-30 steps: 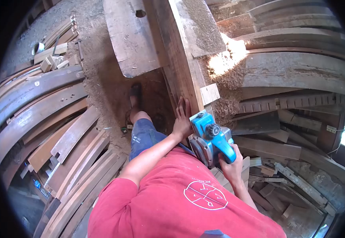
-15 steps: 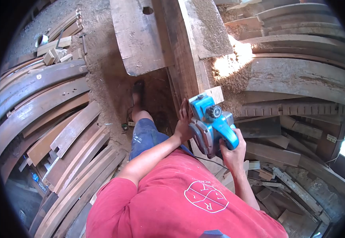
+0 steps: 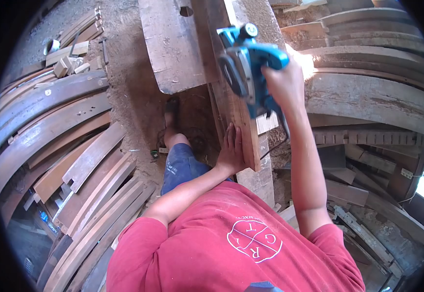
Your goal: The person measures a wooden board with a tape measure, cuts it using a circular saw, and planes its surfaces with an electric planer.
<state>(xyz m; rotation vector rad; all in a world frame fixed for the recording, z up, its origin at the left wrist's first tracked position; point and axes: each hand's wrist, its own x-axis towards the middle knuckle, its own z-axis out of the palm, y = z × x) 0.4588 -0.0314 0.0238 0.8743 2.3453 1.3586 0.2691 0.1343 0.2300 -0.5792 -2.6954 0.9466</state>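
My right hand (image 3: pixel 285 82) is wrapped round the handle of a blue electric planer (image 3: pixel 255 56), which sits over the top edge of a long wooden beam (image 3: pixel 243 114). A dark cord runs down from the planer's rear. My left hand (image 3: pixel 232 151) lies against the side face of the beam near its close end, fingers stretched out along the wood. The planer's sole is hidden from view. Beneath the beam's near end is a pale board (image 3: pixel 258 182), and a small light wood block (image 3: pixel 268 122) pokes out beside it.
A wide plank with a hole (image 3: pixel 173 53) lies left of the beam. Curved timbers (image 3: pixel 51 114) are stacked at the left, more curved boards (image 3: pixel 372 100) at the right. Sawdust and shavings (image 3: pixel 290 104) cover the ground beside the beam.
My right hand has pushed the planer forward along the beam, away from my body, uncovering the beam's near end. My left hand has stayed on the beam's side at nearly the same spot.
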